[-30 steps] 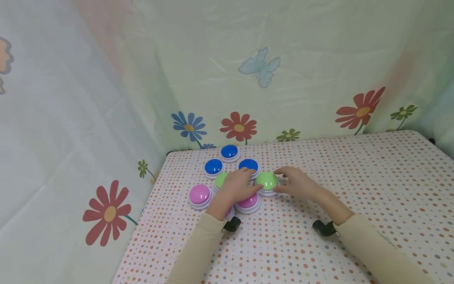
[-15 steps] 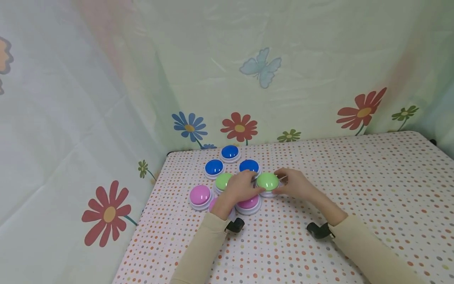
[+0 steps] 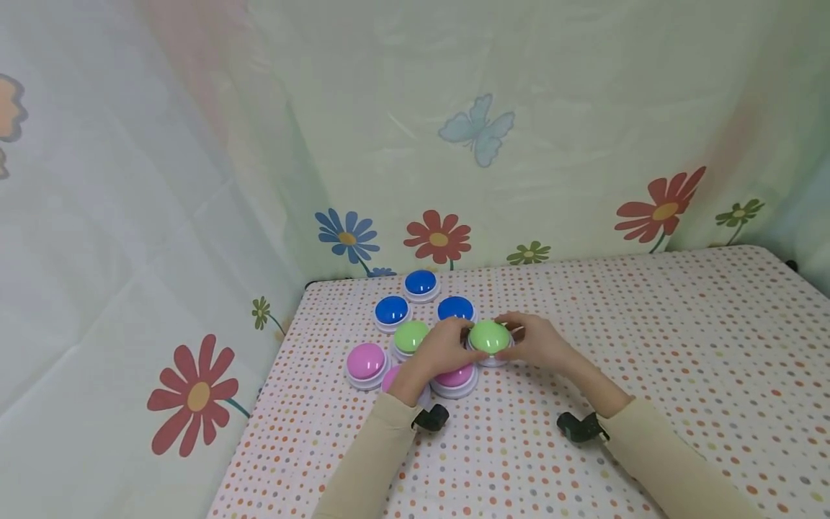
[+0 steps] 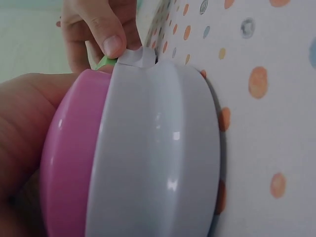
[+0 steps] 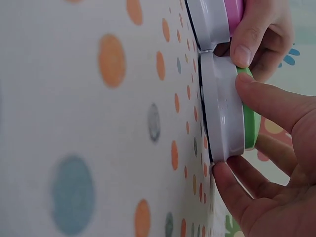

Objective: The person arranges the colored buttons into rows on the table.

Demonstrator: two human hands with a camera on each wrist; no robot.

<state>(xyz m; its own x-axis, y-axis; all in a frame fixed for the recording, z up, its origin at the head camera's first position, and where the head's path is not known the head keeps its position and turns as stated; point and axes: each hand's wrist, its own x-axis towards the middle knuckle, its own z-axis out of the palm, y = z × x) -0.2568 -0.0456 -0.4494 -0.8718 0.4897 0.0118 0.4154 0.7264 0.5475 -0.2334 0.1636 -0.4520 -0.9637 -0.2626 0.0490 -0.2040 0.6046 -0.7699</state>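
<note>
In the head view, a green dome push button point(image 3: 490, 336) with a white base sits between my two hands at the right end of a button cluster. My left hand point(image 3: 442, 349) grips its left side, thumb at the near edge. From the right, my right hand point(image 3: 538, 344) holds it with thumb in front and fingers behind. The right wrist view shows the white base point(image 5: 224, 108) flat on the cloth, both thumbs at the green dome's edge. A pink push button point(image 4: 148, 148) fills the left wrist view, beneath my left hand.
Three blue buttons, one of them point(image 3: 421, 282), stand behind. Another green button point(image 3: 411, 336) and a pink button point(image 3: 366, 362) lie left; two more pink ones are partly under my left arm. A dotted cloth point(image 3: 622, 324) covers the table, with a flowered curtain point(image 3: 545, 130) behind.
The fingers of both hands have drawn in around the right-hand green button, the right hand coming slightly left. The other buttons keep their places; the head view has tipped slightly.
</note>
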